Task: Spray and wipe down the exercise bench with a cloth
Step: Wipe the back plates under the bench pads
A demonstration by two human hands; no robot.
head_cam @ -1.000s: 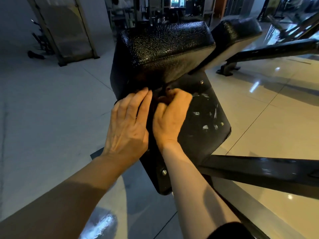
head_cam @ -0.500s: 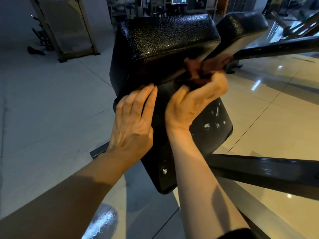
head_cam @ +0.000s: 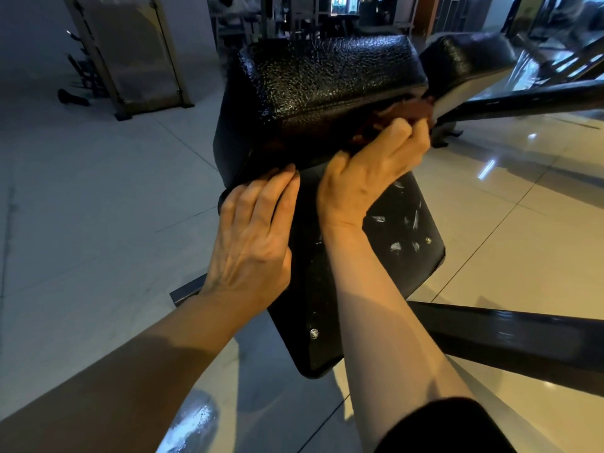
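Note:
A black textured bench pad [head_cam: 327, 76] fills the middle of the view, tilted up above a flat black panel [head_cam: 402, 243] with bolts and scuff marks. My right hand [head_cam: 369, 171] grips a reddish-brown cloth [head_cam: 408, 112] and presses it against the pad's lower right edge. My left hand [head_cam: 255, 237] lies flat with straight fingers on the panel's left side, fingertips at the seam under the pad. No spray bottle is in view.
A second black pad [head_cam: 467, 57] sits behind to the right. Black steel frame bars [head_cam: 523, 335] run across the right side. Glossy floor tiles surround the bench. A framed panel [head_cam: 130, 53] and other gym gear stand at the back left.
My right hand has swept the cloth from the centre seam up and to the right along the pad's underside. My left hand has stayed flat on the panel.

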